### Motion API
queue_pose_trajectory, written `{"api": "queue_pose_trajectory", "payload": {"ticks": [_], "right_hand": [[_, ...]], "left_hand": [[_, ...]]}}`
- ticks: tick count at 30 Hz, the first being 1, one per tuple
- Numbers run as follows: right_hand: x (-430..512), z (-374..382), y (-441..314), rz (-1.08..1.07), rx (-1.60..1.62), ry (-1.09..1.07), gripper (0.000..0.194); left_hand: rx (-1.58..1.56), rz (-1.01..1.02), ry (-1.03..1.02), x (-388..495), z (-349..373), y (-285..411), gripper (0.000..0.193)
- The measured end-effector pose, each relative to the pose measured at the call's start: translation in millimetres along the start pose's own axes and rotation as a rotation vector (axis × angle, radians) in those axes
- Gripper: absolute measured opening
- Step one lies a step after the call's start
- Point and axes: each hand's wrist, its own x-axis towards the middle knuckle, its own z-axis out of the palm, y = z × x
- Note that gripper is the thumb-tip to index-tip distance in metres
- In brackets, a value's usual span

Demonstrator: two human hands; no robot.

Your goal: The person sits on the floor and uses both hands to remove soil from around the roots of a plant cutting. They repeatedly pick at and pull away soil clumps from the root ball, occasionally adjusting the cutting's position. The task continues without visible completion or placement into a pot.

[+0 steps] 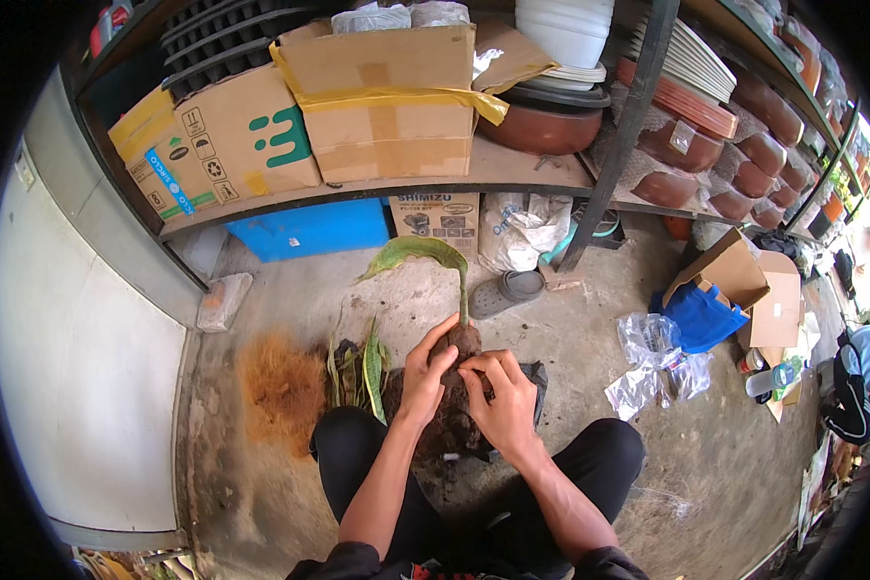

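Observation:
My left hand [426, 373] holds a brown ball of soil or moss [467, 338] at the base of a plant. From the ball rises one green stem with a long leaf [422, 248] that bends over to the left. My right hand [504, 399] grips the ball's right side, thumb and index fingertips pinched close together. Anything thin between those fingertips is too small to make out. Below both hands, dark soil [446, 435] lies on a black plastic sheet [538, 377], partly hidden by my wrists.
Left of my knees are cut snake plant leaves [372, 355] and a heap of orange-brown fibre [279, 388]. A grey clog [504, 293] stands beyond my hands, before a shelf [377, 190] of cardboard boxes and pots. Clear plastic bags [649, 355] and a blue bag [703, 319] lie right.

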Motion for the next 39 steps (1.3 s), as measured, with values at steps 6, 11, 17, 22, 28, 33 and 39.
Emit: {"api": "queue_pose_trajectory", "payload": {"ticks": [6, 11, 17, 22, 28, 33, 39], "right_hand": [[5.7, -10.6, 1.3, 0.016, 0.048, 0.055, 0.01], [7.5, -17.2, 0.1, 0.047, 0.12, 0.015, 0.01], [14.0, -27.8, -2.2, 0.131, 0.196, -0.073, 0.008], [17.0, -32.1, -1.3, 0.173, 0.247, -0.075, 0.011], [24.4, -38.8, -9.3, 0.17, 0.217, -0.132, 0.017], [20.7, -34.3, -4.6, 0.105, 0.055, -0.162, 0.013], [21.8, -33.2, -5.1, 0.126, -0.057, -0.174, 0.004]], "left_hand": [[0.045, 0.018, -0.133, -4.7, 2.9, 9.1, 0.075], [0.125, 0.006, -0.128, -7.1, 0.9, 9.5, 0.08], [0.156, 0.014, -0.122, -8.0, 3.5, 13.8, 0.081], [0.198, 0.069, -0.079, -7.0, 5.1, 12.9, 0.081], [0.302, 0.161, 0.008, -9.4, 14.0, 1.5, 0.082], [0.647, 0.409, 0.102, -9.1, 22.1, -17.2, 0.085], [0.639, 0.418, 0.192, -7.4, 19.7, -23.8, 0.089]]}}
